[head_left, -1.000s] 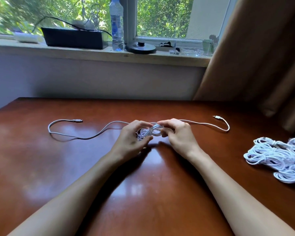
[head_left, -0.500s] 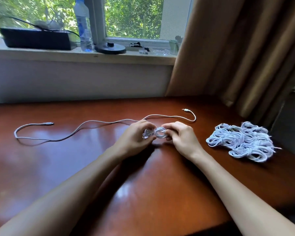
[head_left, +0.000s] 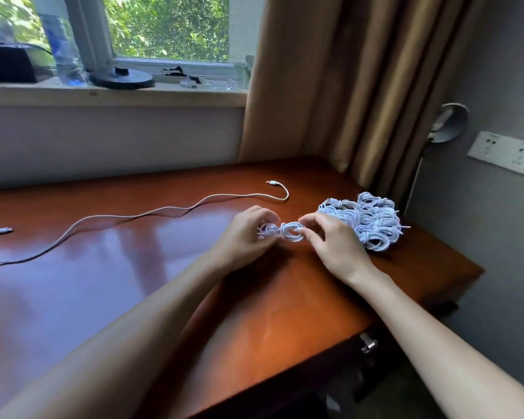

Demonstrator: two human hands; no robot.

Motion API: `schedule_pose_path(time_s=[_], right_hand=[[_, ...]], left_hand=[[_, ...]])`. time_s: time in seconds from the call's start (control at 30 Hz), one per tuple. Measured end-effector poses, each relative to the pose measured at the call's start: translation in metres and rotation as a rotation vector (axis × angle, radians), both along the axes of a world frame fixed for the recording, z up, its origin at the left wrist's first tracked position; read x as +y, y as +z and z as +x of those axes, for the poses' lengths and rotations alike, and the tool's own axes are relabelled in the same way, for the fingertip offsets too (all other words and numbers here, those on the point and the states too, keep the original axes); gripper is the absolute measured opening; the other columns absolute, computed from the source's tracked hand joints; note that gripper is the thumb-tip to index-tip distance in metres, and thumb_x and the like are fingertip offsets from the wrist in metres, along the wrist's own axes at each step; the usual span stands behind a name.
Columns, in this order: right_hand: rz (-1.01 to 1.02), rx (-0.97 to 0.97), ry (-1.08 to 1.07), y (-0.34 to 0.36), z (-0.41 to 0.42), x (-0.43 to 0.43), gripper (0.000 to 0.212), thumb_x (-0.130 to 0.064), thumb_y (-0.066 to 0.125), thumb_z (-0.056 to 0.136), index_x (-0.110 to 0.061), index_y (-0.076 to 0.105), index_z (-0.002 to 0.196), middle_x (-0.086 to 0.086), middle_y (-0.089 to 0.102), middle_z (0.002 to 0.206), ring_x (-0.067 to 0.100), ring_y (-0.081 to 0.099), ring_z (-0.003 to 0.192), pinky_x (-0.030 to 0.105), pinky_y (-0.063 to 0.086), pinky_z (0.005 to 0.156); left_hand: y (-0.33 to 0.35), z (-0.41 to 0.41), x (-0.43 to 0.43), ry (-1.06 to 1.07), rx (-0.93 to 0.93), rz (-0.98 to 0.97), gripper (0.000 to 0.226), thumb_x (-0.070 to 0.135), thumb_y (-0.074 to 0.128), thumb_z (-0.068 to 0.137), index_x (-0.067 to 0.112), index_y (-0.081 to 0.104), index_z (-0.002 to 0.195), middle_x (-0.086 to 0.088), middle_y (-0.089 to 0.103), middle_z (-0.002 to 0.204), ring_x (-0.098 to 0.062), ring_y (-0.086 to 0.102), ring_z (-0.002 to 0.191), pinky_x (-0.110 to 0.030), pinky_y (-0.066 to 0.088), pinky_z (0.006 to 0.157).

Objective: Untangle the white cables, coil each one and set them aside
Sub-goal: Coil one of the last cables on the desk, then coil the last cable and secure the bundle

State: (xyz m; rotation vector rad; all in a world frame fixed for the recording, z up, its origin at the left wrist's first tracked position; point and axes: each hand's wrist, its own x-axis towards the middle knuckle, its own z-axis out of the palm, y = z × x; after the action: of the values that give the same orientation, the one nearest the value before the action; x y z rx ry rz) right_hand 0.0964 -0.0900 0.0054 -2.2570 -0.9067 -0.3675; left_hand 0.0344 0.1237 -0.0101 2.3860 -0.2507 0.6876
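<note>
Table: polished red-brown wood. Its far edge meets the wall below the window sill; its left side runs out of view.

Loose cable: lies slack across the left and middle of the tabletop. One plug rests near the left border of the view and the other plug lies behind the hands, well short of the far edge.

Left hand: fingers curled round the left end of the coil, low over the wood; contact with the wood cannot be told.

Coil: a small white cable bundle, held between both hands right of the table's centre.

Right hand: thumb and forefinger pinch the coil's right end, and the other fingers are spread and loosely bent.

Pile: finished white coils heaped just beside the right hand. They sit near the table's right edge and back corner.

Curtain: hangs behind that corner, close to the pile.

Wall socket: on the grey wall beyond the right edge, well apart from the table.
</note>
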Motion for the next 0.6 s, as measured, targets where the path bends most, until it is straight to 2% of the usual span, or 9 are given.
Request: schedule_pose_path(time_s=[0.13,0.27,0.43,0.53,0.6], right_hand=[[-0.05,-0.085,-0.058,-0.001,0.001,-0.026,0.017,-0.028,0.069,0.094,-0.023,0.07,0.11,-0.007,0.07,0.108,0.016,0.062,0.106,0.037,0.051,0.092],[-0.057,-0.122,-0.1,-0.003,0.007,-0.046,0.018,-0.028,0.071,0.093,-0.022,0.072,0.11,-0.006,0.071,0.107,0.017,0.062,0.106,0.034,0.049,0.093],[-0.068,-0.205,-0.13,-0.006,0.016,-0.062,0.014,-0.026,0.073,0.092,-0.022,0.072,0.105,-0.008,0.068,0.103,0.02,0.06,0.102,0.038,0.048,0.091],[-0.088,-0.214,-0.143,-0.01,0.022,-0.067,0.015,-0.027,0.073,0.091,-0.022,0.072,0.104,-0.007,0.066,0.102,0.02,0.059,0.102,0.038,0.047,0.092],[-0.101,-0.214,-0.144,-0.014,0.024,-0.068,0.016,-0.029,0.075,0.09,-0.021,0.072,0.104,-0.007,0.065,0.102,0.019,0.057,0.102,0.038,0.046,0.093]], left_hand=[[0.002,0.01,-0.024,-0.022,0.016,0.029,0.016,0.037,0.071,0.083,0.029,0.069,0.096,0.011,0.062,0.093,-0.01,0.06,0.084,-0.035,0.053,0.074],[0.001,0.022,-0.042,-0.024,0.028,0.075,0.019,0.041,0.068,0.083,0.031,0.068,0.1,0.016,0.061,0.095,-0.013,0.057,0.087,-0.04,0.052,0.078],[-0.002,0.033,-0.061,-0.057,0.013,0.02,0.02,0.032,0.076,0.086,0.02,0.07,0.102,0.004,0.063,0.095,-0.012,0.056,0.084,-0.03,0.048,0.077],[-0.007,0.035,-0.068,-0.06,0.03,-0.004,0.027,0.035,0.077,0.086,0.02,0.069,0.106,0.004,0.059,0.099,-0.008,0.053,0.086,-0.017,0.041,0.075],[-0.011,0.037,-0.07,-0.05,0.033,-0.015,0.028,0.035,0.077,0.086,0.021,0.068,0.108,0.006,0.055,0.102,-0.006,0.052,0.087,-0.017,0.042,0.077]])
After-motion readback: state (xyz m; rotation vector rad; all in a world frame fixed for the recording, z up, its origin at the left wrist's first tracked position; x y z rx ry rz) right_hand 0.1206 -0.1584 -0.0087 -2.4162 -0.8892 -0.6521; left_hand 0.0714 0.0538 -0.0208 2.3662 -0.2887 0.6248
